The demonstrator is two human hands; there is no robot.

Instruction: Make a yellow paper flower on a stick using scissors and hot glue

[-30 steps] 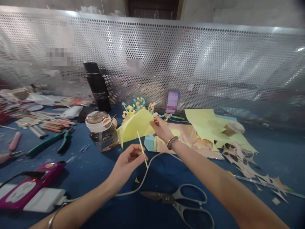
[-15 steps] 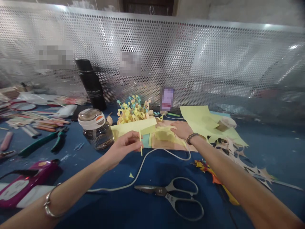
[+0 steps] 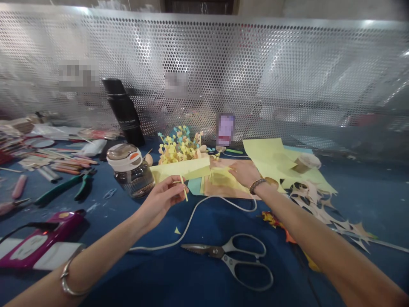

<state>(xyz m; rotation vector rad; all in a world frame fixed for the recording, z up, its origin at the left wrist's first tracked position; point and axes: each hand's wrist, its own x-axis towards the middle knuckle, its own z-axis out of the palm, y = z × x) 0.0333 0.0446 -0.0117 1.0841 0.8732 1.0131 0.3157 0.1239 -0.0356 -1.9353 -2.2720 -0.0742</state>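
My left hand (image 3: 168,194) pinches a thin pale-yellow paper strip (image 3: 184,192), which leans between the thumb and fingers. My right hand (image 3: 244,172) reaches over a small stack of yellow paper (image 3: 220,179), its fingers bent at the upper right edge. Their tips look closed on the paper, though they partly hide the spot. Under the stack lies a peach sheet (image 3: 211,192), with a teal sheet (image 3: 194,186) at its left. A long folded yellow sheet (image 3: 179,169) stretches behind my left hand. Scissors (image 3: 220,251) lie nearest to me.
A glass jar with a white lid (image 3: 129,170) and a black bottle (image 3: 124,113) stand left. Behind the sheets is a cluster of small yellow and blue flowers (image 3: 179,147). A white cord (image 3: 191,221) crosses the table. A magenta power strip (image 3: 44,241) and green-handled pliers (image 3: 64,189) lie left.
The strip in my left hand has tilted and shifted slightly left and up. My right hand stays at the yellow paper stack. The whole view has shifted a little.
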